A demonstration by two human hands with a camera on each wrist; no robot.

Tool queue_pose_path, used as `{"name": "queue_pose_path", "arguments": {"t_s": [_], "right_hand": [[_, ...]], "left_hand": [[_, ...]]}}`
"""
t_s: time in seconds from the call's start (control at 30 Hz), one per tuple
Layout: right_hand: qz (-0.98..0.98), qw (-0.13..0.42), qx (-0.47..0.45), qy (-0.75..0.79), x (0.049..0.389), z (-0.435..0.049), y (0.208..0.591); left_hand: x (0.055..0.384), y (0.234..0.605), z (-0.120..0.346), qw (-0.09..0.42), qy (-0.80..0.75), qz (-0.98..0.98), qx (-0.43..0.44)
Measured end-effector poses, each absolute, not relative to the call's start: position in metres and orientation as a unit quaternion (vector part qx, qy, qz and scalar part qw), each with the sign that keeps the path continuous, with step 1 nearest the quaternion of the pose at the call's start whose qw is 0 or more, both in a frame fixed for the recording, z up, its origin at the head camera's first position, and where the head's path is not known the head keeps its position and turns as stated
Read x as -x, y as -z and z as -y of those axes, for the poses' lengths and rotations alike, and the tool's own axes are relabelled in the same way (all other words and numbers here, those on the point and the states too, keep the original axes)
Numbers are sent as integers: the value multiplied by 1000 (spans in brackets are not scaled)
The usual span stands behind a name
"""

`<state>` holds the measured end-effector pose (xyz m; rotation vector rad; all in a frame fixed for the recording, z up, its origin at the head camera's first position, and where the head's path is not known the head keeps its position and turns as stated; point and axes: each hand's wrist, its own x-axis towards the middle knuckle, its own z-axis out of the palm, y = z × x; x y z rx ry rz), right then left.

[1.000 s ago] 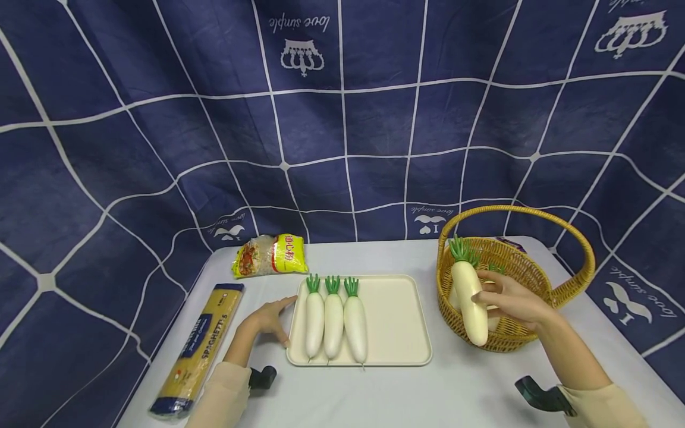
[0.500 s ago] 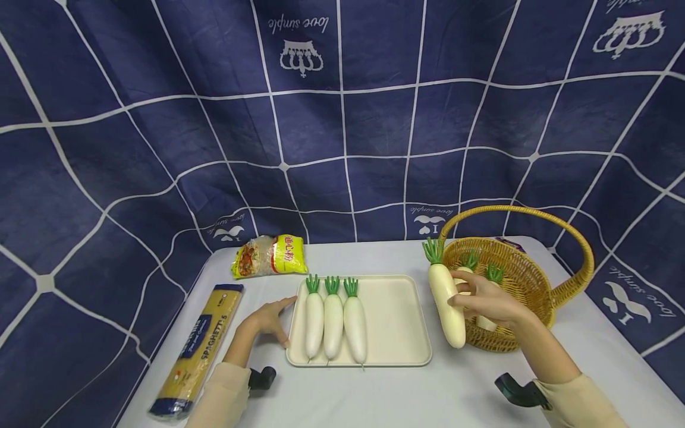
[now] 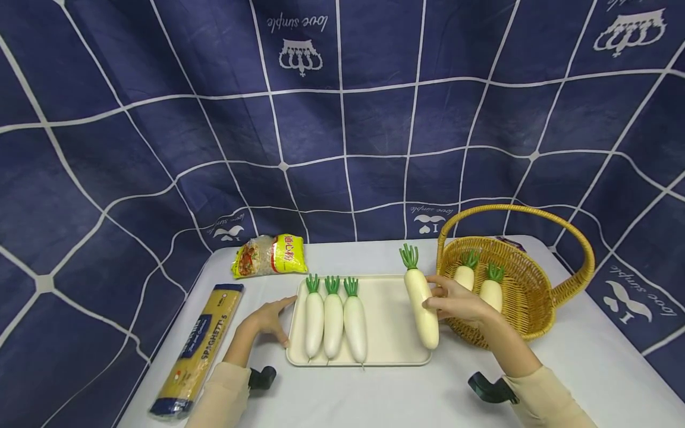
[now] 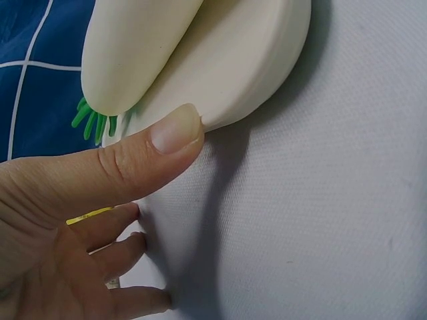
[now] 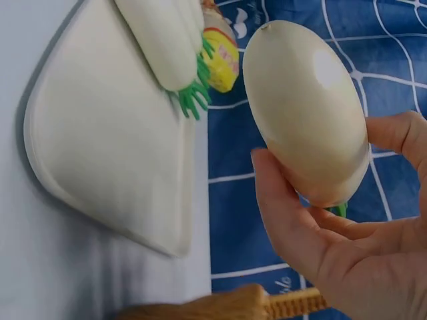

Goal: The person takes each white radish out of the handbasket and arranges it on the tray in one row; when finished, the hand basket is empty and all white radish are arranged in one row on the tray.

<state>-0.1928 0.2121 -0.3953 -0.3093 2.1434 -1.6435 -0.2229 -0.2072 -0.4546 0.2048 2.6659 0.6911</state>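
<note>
My right hand (image 3: 459,302) pinches a white radish (image 3: 421,306) with green leaf stubs, raised over the right edge of the cream tray (image 3: 393,351). The right wrist view shows thumb and fingers on either side of this radish (image 5: 303,113). Three more radishes lie side by side on the tray's left part, among them the middle radish (image 3: 333,326). At the tray's left edge rests my left hand (image 3: 267,319), fingers spread. In the left wrist view its thumb (image 4: 175,131) touches the tray rim and the other fingers are loosely bent, holding nothing.
Right of the tray stands a wicker basket (image 3: 527,297) with a tall handle and two radishes (image 3: 491,292) inside. A spaghetti pack (image 3: 198,351) lies left of my left hand. Behind the tray is a yellow food bag (image 3: 270,255). A blue checked curtain (image 3: 374,119) hangs behind the table.
My right hand has carried the radish leftward from the basket to above the tray's right side. Two radishes in the basket have come into view. The left hand has stayed put.
</note>
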Motion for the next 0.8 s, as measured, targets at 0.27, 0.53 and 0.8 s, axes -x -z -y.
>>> {"name": "queue_pose_path", "arguments": {"t_s": [0.27,0.53,0.8], "right_hand": [[-772,205,86,596,201,-194,419],[-773,205,89,593,207,-174,439],[-756,217,93,610,209,-163,453]], "left_hand": [[225,457,208,188,-245,-948,-70],[225,457,207,191,-247,-948,-66],[225,458,208,188,-247,-948,-69]]}}
